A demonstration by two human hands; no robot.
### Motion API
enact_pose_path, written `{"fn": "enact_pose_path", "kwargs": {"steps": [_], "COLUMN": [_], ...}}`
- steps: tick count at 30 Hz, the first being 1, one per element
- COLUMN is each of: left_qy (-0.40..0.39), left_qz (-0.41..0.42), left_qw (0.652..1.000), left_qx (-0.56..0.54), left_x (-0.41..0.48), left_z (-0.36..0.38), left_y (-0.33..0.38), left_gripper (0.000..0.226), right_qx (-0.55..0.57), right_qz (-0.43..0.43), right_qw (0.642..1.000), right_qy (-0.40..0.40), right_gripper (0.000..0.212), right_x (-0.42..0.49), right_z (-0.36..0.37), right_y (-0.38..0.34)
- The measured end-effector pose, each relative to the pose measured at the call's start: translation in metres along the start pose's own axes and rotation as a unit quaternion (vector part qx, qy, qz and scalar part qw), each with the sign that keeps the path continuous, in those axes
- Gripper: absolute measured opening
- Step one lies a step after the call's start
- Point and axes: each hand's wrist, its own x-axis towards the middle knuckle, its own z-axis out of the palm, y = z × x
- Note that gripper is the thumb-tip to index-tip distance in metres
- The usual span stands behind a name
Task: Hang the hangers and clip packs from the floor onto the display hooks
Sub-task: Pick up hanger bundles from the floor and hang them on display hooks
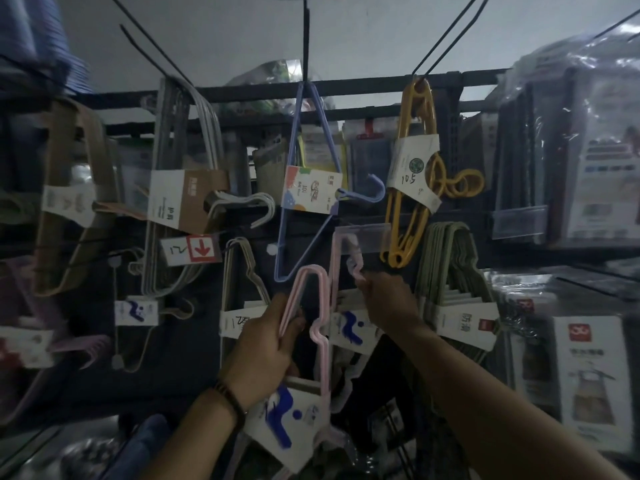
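My left hand [268, 344] grips a pack of pink hangers [320, 344] by its upper bend; the pack's white sleeve with a blue mark [282, 419] hangs below my wrist. My right hand [386, 301] pinches the end of a second pink hanger pack [341, 258] that hangs under a clear price tag holder [362, 239]. Its white and blue sleeve [351, 329] lies between my hands. Both packs are in front of the dark display rack.
Above hang a blue hanger pack [304, 188], yellow clip pack [414, 174], grey hangers [187, 188] and tan hangers [72, 195] on black hooks [306, 39]. Green hangers [453, 282] are beside my right hand. Bagged goods [571, 150] fill the right shelves.
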Motion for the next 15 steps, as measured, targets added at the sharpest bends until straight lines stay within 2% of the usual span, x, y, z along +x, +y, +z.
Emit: {"fn": "enact_pose_path", "kwargs": {"steps": [4, 7, 9, 11, 14, 15], "left_qy": [0.029, 0.066, 0.077, 0.078, 0.101, 0.105], "left_qz": [-0.014, -0.003, -0.006, -0.023, -0.031, -0.030], "left_qw": [0.999, 0.998, 0.997, 0.996, 0.992, 0.992], "left_qx": [-0.031, -0.014, -0.019, -0.039, -0.061, -0.070], "left_x": [0.002, 0.005, 0.009, 0.012, 0.016, 0.017], "left_z": [0.011, 0.024, 0.034, 0.042, 0.052, 0.054], "left_y": [0.003, 0.004, 0.004, 0.004, 0.009, 0.012], "left_gripper": [0.012, 0.033, 0.037, 0.037, 0.035, 0.033], "right_qx": [0.014, 0.096, 0.161, 0.167, 0.102, 0.091], "right_qz": [0.000, -0.056, -0.103, -0.131, -0.128, -0.127], "right_qw": [1.000, 0.992, 0.981, 0.977, 0.985, 0.987], "right_qy": [0.019, 0.057, 0.027, -0.034, -0.049, -0.036], "right_gripper": [0.046, 0.047, 0.036, 0.028, 0.066, 0.071], "right_x": [-0.021, -0.064, -0.092, -0.108, -0.116, -0.117], "right_z": [-0.027, -0.052, -0.063, -0.063, -0.055, -0.055], "right_y": [-0.016, -0.036, -0.044, -0.045, -0.041, -0.041]}}
